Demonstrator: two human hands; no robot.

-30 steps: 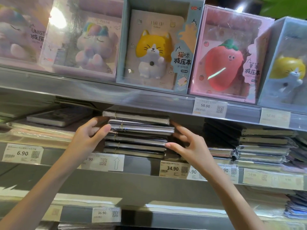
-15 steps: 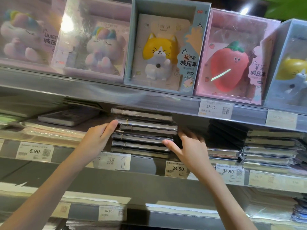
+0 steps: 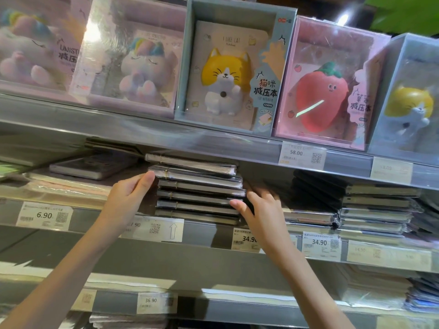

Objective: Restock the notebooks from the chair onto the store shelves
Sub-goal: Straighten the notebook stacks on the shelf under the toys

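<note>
Flanking the notebook stack (image 3: 198, 189) at frame centre, the left hand (image 3: 128, 198) lies with straight fingers against its left ends and the right hand (image 3: 260, 210) with spread fingers at its right ends; spines run left-right on the middle shelf (image 3: 209, 236).
</note>
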